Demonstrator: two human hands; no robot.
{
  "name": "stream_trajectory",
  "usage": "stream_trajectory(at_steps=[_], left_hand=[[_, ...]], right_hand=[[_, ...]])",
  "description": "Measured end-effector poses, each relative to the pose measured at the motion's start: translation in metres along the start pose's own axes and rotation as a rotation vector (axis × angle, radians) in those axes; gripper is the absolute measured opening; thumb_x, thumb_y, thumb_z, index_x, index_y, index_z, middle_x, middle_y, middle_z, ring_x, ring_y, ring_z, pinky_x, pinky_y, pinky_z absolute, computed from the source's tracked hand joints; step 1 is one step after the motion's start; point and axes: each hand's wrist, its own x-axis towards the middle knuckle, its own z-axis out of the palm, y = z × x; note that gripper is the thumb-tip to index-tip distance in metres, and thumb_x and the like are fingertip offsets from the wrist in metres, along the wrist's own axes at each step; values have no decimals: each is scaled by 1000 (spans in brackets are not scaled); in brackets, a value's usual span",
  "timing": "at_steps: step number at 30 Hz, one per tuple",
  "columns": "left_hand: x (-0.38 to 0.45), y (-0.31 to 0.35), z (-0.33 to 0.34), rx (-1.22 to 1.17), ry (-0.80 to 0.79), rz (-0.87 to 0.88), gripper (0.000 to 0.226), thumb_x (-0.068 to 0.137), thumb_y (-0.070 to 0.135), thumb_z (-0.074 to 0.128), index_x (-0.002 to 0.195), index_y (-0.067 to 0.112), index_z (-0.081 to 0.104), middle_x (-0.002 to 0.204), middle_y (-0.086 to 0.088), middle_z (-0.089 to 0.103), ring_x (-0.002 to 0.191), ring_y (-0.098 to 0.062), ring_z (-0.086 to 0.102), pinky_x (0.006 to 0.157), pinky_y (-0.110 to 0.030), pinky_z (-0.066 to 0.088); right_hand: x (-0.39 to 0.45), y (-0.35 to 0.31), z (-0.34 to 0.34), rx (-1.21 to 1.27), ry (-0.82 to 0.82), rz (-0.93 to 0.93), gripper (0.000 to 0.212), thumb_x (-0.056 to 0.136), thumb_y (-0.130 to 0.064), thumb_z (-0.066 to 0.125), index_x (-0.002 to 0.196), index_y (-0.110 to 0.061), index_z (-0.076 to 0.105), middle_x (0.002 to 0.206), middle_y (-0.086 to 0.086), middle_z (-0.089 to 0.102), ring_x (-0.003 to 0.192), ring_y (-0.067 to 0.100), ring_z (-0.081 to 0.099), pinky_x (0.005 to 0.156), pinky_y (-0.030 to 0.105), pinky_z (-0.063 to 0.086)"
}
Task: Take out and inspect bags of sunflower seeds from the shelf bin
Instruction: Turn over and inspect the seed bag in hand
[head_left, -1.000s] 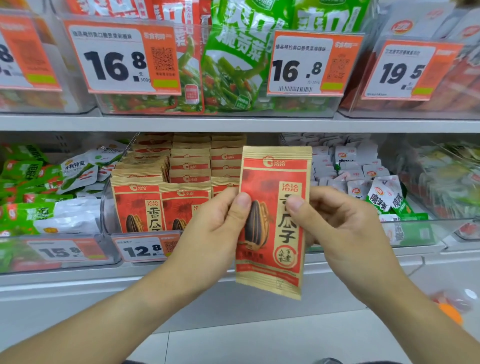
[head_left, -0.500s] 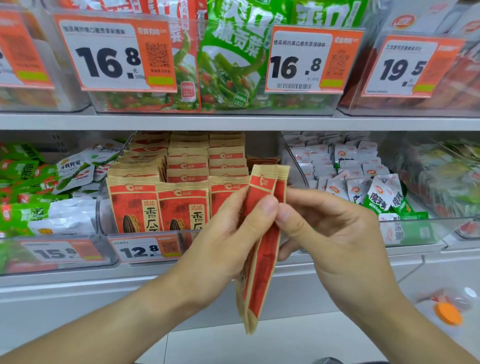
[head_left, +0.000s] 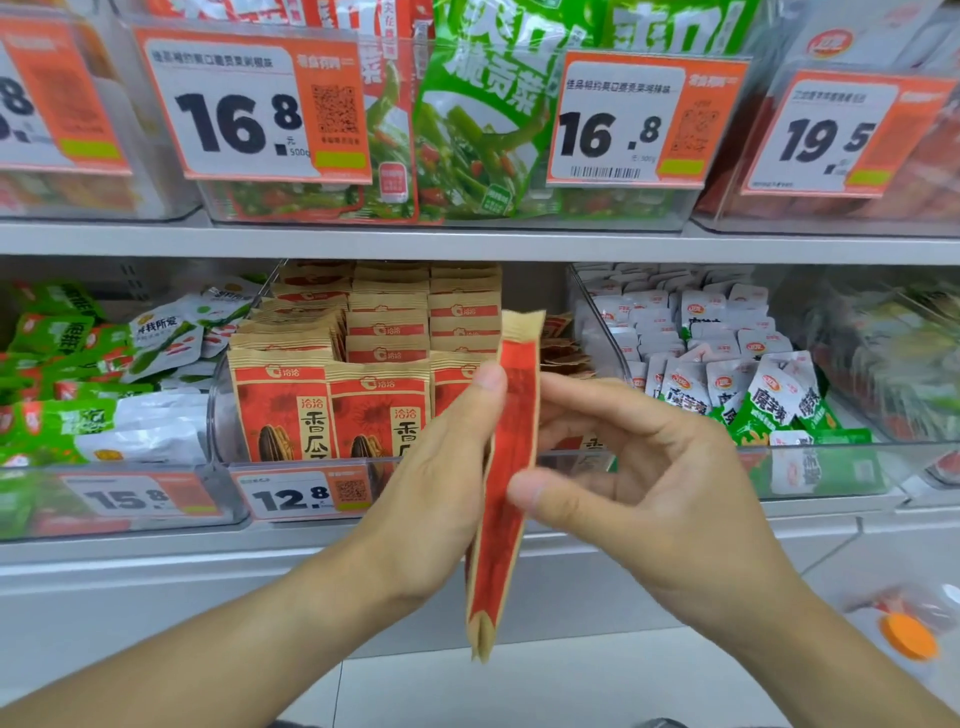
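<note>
Red bag (head_left: 511, 467) edge-on, pinched by left hand (head_left: 441, 478); right hand (head_left: 660, 499) fingers (head_left: 587, 402) loose.

A red-and-tan sunflower seed bag (head_left: 511, 467) hangs edge-on before the clear shelf bin (head_left: 223, 410) of matching bags. The left hand (head_left: 441, 467) pinches its upper part with the thumb; the right hand (head_left: 660, 483) touches its right side, thumb forward. The bin's tag (head_left: 301, 496) reads 12.8.
</note>
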Motion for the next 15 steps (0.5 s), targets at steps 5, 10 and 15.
stream_trajectory(at_steps=[5,10,15], left_hand=[[-10,22,13,-104,-12,16,62,89,63,29,101,25,77,106,-6,78,102,-17,74,82,-30,58],[-7,19,13,-66,-1,29,60,94,61,26,89,34,78,93,0,78,99,-11,72,96,-38,51],[-3,15,8,-159,-39,-36,66,98,58,20,87,33,81,96,0,78,99,-11,73,95,-34,53]], right_hand=[[-8,4,-1,-264,-277,38,107,63,-15,98,150,-44,43,137,-13,51,127,17,55,92,32,57],[-7,0,-1,-220,-370,16,106,69,-7,93,153,-41,39,144,-12,46,134,16,50,97,30,56],[-6,1,-3,-230,-377,0,100,71,-5,91,152,-39,42,141,-10,47,129,20,54,92,32,59]])
